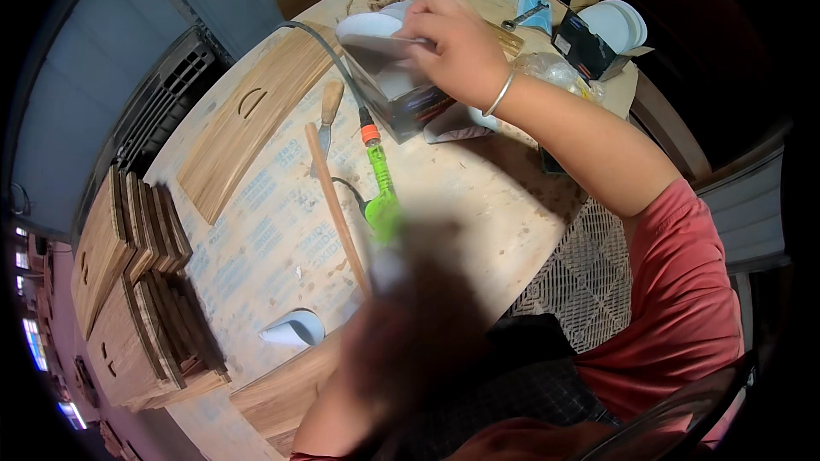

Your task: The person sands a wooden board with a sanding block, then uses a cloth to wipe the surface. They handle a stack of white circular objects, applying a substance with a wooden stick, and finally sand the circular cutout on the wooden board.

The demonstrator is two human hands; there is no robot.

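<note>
My right hand (457,38) is closed over an open dark box (401,111) of pale round discs. Between its thumb and fingers is a thin grey sanding disc (383,48), seen nearly edge-on. Another whitish disc (369,24) stands up beside it. My left hand (371,346), low in the middle, is smeared by motion. It seems to hold an air tool (440,265), a dark blurred shape that hides the fingers. A green fitting (381,205) with an orange collar joins this tool to a grey hose (346,72).
Stacked curved wooden panels (128,265) stand at the left. On the table lie a long wooden board (256,111), a scraper (330,107), a thin wooden stick (335,205) and a curled white disc (293,329). A wrench (525,17) and another box of discs (589,43) sit far right.
</note>
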